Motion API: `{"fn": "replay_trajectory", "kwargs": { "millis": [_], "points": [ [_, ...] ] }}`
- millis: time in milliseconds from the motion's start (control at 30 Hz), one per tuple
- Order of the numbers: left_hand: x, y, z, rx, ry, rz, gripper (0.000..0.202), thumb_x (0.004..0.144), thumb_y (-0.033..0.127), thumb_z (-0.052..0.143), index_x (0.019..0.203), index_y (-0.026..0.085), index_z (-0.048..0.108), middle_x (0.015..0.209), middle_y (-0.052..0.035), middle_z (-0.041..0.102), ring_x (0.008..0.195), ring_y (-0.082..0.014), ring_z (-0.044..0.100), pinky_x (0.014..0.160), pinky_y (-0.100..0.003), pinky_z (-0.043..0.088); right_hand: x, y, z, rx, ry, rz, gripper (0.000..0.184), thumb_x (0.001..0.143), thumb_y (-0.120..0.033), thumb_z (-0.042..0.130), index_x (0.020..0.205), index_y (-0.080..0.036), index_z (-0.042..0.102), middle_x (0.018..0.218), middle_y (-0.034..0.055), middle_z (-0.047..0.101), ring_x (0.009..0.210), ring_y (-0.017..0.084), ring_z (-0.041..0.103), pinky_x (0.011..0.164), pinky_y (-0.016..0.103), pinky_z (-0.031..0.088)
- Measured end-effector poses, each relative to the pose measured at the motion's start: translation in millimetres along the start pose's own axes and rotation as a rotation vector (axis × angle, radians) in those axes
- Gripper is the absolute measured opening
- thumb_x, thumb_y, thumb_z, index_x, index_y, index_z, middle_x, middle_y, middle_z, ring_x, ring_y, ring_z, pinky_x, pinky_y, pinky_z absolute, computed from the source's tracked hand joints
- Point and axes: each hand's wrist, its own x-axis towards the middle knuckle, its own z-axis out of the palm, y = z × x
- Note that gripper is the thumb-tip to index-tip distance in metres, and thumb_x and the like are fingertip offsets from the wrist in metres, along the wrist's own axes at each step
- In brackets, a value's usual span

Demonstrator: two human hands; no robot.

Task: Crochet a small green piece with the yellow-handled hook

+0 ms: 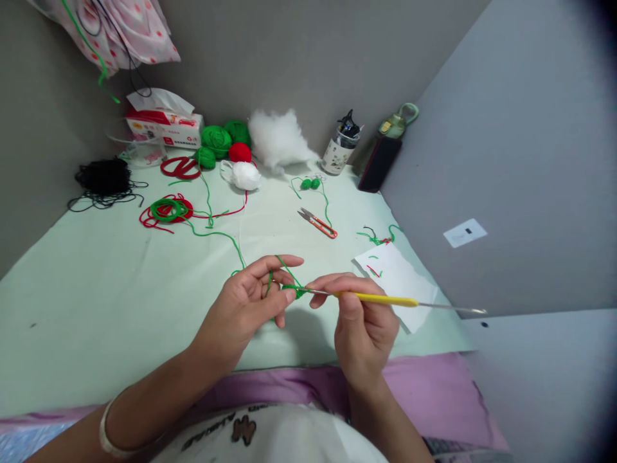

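Over the near middle of the table, my left hand (255, 289) pinches a small piece of green crochet work (299, 292) between thumb and fingers. Green yarn (284, 262) loops over its raised index finger and trails back across the table to a green coil (168, 209). My right hand (364, 321) is closed round the yellow grip of a double-ended crochet hook (385, 299). The hook's left tip meets the green work, and its other metal end points right. Fingers partly hide the crochet piece.
Thread snips (318, 223) lie beyond my hands, near two small green crocheted balls (310, 184). Behind are yarn balls (216, 141), white stuffing (279, 138), a tissue pack (166, 125), red-handled scissors (180, 168), a pen cup (340, 151) and a bottle (393, 125). White paper (409, 289) lies right.
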Motion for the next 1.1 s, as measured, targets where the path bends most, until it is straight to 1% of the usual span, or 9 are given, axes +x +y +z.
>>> {"fn": "replay_trajectory", "kwargs": {
  "millis": [300, 433, 533, 600, 700, 767, 900, 967, 1100],
  "points": [
    [-6, -6, 7.5, 0.219, 0.183, 0.118, 0.035, 0.082, 0.021, 0.085, 0.116, 0.028, 0.081, 0.069, 0.006, 0.055, 0.062, -0.0107, 0.05, 0.066, -0.022, 0.049, -4, 3, -3, -0.366, -0.124, -0.315, 0.026, 0.105, -0.016, 0.054, 0.122, -0.027, 0.07, 0.096, 0.0056, 0.079, 0.087, 0.022, 0.077, 0.071, 0.038, 0.064],
    [-3, -6, 9.3, -0.02, 0.08, -0.001, 0.044, 0.079, 0.024, 0.09, 0.121, 0.027, 0.079, 0.083, 0.0042, 0.065, 0.056, -0.0062, 0.046, 0.056, -0.019, 0.047, -11, 13, -2, -0.616, -0.136, -0.453, 0.039, 0.101, -0.015, 0.064, 0.134, -0.034, 0.069, 0.106, 0.0051, 0.078, 0.095, 0.022, 0.077, 0.078, 0.035, 0.066],
    [1, -3, 4.7, -0.267, -0.063, -0.178, 0.038, 0.081, 0.026, 0.09, 0.117, 0.022, 0.081, 0.07, 0.0078, 0.055, 0.047, -0.0019, 0.029, 0.049, -0.016, 0.043, -11, 12, -2, -0.526, -0.095, -0.397, 0.038, 0.1, -0.011, 0.064, 0.129, -0.034, 0.074, 0.106, 0.0048, 0.077, 0.097, 0.022, 0.075, 0.078, 0.035, 0.064],
    [4, 1, 1.4, -0.328, -0.063, -0.203, 0.03, 0.083, 0.023, 0.089, 0.112, 0.02, 0.083, 0.068, 0.009, 0.05, 0.047, -0.0006, 0.02, 0.048, -0.014, 0.041, -7, 8, -2, -0.337, -0.02, -0.264, 0.03, 0.103, -0.013, 0.058, 0.119, -0.03, 0.077, 0.099, 0.0043, 0.077, 0.088, 0.02, 0.073, 0.074, 0.035, 0.062],
    [5, 4, 0.1, -0.301, -0.043, -0.126, 0.027, 0.083, 0.02, 0.088, 0.11, 0.022, 0.085, 0.076, 0.0066, 0.058, 0.047, -0.0004, 0.025, 0.048, -0.014, 0.044, 1, 3, 0, -0.061, 0.066, -0.083, 0.024, 0.106, -0.018, 0.057, 0.105, -0.028, 0.079, 0.088, 0.0031, 0.074, 0.077, 0.018, 0.069, 0.067, 0.034, 0.059],
    [4, 3, 1.6, -0.259, -0.067, -0.09, 0.028, 0.083, 0.021, 0.088, 0.111, 0.024, 0.085, 0.08, 0.0045, 0.062, 0.049, -0.0018, 0.033, 0.049, -0.016, 0.046, 5, 3, 3, -0.002, 0.032, -0.044, 0.021, 0.105, -0.021, 0.06, 0.103, -0.028, 0.08, 0.092, 0.004, 0.076, 0.082, 0.019, 0.071, 0.068, 0.034, 0.059],
    [2, -1, 5.3, -0.146, -0.041, -0.048, 0.032, 0.084, 0.025, 0.089, 0.116, 0.028, 0.084, 0.086, 0.0019, 0.068, 0.062, -0.0072, 0.057, 0.059, -0.018, 0.052, 2, 5, 5, -0.087, -0.024, -0.064, 0.024, 0.105, -0.015, 0.06, 0.112, -0.029, 0.079, 0.097, 0.003, 0.079, 0.086, 0.018, 0.073, 0.072, 0.033, 0.061],
    [1, -3, 6.3, -0.137, 0.0, -0.022, 0.036, 0.083, 0.026, 0.09, 0.118, 0.03, 0.084, 0.087, 0.0028, 0.067, 0.067, -0.0082, 0.062, 0.063, -0.018, 0.053, -3, 6, 4, -0.244, -0.058, -0.144, 0.03, 0.103, -0.011, 0.061, 0.12, -0.03, 0.077, 0.102, 0.003, 0.078, 0.089, 0.018, 0.074, 0.075, 0.032, 0.062],
    [3, -5, 5.5, -0.282, -0.048, -0.135, 0.034, 0.085, 0.026, 0.089, 0.118, 0.025, 0.084, 0.072, 0.0064, 0.057, 0.052, -0.0021, 0.039, 0.058, -0.015, 0.048, -10, 7, -1, -0.559, -0.133, -0.373, 0.041, 0.099, -0.007, 0.065, 0.131, -0.029, 0.074, 0.119, 0.007, 0.076, 0.104, 0.021, 0.075, 0.084, 0.034, 0.063]
  ]
}}
